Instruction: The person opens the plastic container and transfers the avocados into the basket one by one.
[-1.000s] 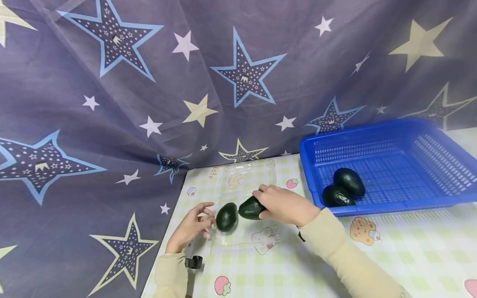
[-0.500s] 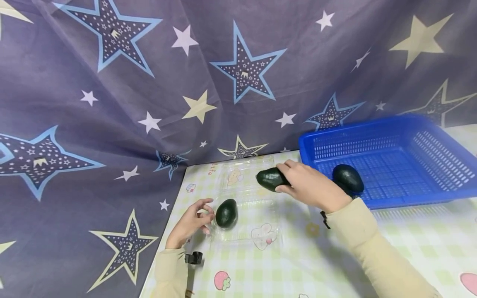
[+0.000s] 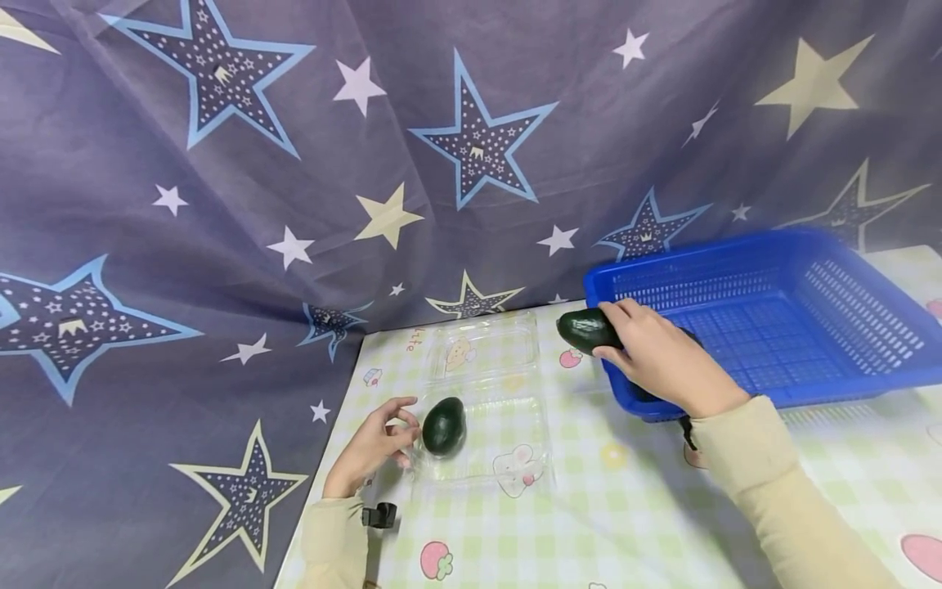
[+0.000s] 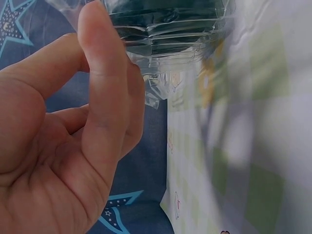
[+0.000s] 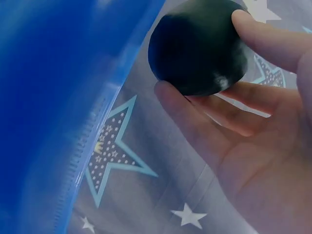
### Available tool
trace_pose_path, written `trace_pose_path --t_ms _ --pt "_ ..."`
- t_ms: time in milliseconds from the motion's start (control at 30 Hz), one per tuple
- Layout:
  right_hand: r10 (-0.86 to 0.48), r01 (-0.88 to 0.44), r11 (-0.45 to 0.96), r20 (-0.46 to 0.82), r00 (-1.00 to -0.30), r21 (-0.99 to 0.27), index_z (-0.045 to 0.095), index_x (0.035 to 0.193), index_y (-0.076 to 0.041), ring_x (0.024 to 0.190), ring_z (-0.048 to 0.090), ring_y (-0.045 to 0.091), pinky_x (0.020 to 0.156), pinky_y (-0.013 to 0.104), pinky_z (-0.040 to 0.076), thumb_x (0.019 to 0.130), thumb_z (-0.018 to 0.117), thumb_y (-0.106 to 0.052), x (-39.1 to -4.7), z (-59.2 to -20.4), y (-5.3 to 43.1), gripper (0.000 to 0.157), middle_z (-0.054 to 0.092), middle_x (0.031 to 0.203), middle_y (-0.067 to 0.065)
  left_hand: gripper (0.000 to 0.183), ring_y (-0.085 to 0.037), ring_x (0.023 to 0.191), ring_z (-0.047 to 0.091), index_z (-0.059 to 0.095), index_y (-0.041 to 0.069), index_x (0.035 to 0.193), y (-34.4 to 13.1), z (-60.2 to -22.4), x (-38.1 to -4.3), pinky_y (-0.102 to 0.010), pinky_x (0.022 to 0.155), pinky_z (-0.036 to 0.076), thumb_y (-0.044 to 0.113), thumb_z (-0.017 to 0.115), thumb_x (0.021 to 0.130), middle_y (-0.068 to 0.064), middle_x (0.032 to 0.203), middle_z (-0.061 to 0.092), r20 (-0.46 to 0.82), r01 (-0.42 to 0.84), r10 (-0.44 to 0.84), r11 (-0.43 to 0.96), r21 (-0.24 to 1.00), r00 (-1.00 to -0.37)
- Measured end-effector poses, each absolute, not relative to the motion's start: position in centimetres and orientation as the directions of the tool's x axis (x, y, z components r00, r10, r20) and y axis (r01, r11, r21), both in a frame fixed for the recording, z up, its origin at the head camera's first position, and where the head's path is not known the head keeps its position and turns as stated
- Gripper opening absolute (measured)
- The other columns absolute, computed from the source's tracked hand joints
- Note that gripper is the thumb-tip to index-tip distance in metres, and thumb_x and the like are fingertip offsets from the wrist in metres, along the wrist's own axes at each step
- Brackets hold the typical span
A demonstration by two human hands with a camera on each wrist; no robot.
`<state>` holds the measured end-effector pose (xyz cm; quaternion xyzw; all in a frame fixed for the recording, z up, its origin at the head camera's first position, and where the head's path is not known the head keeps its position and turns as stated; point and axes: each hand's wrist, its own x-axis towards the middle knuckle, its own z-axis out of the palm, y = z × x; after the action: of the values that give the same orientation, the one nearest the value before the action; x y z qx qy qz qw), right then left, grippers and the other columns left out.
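Observation:
My right hand grips a dark green avocado around its end, over the left rim of the blue basket. In the right wrist view, the thumb and fingers wrap the avocado beside the basket wall. My left hand pinches the left rim of an opened clear plastic clamshell box, its fingers curled. One avocado lies in the box's left half. Close to the fingers, the box's ridged side shows in the left wrist view.
Behind the box tray its clear lid lies folded back. A checked cloth covers the table, and a star-patterned curtain hangs along the back and left. In the basket, the other avocados are mostly hidden behind my right hand.
My right hand has lifted the avocado out of the box's right half and carried it right and back to the basket's left rim. The left hand has stayed at the box.

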<state>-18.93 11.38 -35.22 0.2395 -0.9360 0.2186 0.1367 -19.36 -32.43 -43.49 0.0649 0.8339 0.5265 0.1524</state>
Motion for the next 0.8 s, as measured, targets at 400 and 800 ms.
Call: trace_pose_path --t_ms 400,800 --pt "-0.287 -0.372 0.827 0.253 -0.924 -0.421 0.044 0.138 0.015 0.105 0.058 0.048 0.086 0.061 0.052 0.097 0.065 -0.02 -19.8 -36.0 14.3 0.058 0.053 0.123 0.036 0.06 -0.017 0.06 0.062 0.035 -0.004 0.148 -32.4 -43.4 -19.3 -0.034 0.053 0.061 0.0 0.062 0.095 -0.02 0.111 0.053 -0.185 -0.053 0.263 0.438 0.897 -0.947" --pt "-0.291 -0.349 0.845 0.199 -0.936 -0.405 0.041 0.138 0.018 0.111 0.053 0.054 0.091 0.065 0.049 0.095 0.067 -0.011 -20.4 -37.9 15.6 0.058 0.049 0.124 0.041 0.061 -0.023 0.063 0.064 0.035 -0.004 0.148 -32.4 -43.4 -19.4 -0.036 0.053 0.062 0.0 0.062 0.094 -0.018 0.112 0.054 -0.19 -0.056 0.264 0.442 0.895 -0.946"
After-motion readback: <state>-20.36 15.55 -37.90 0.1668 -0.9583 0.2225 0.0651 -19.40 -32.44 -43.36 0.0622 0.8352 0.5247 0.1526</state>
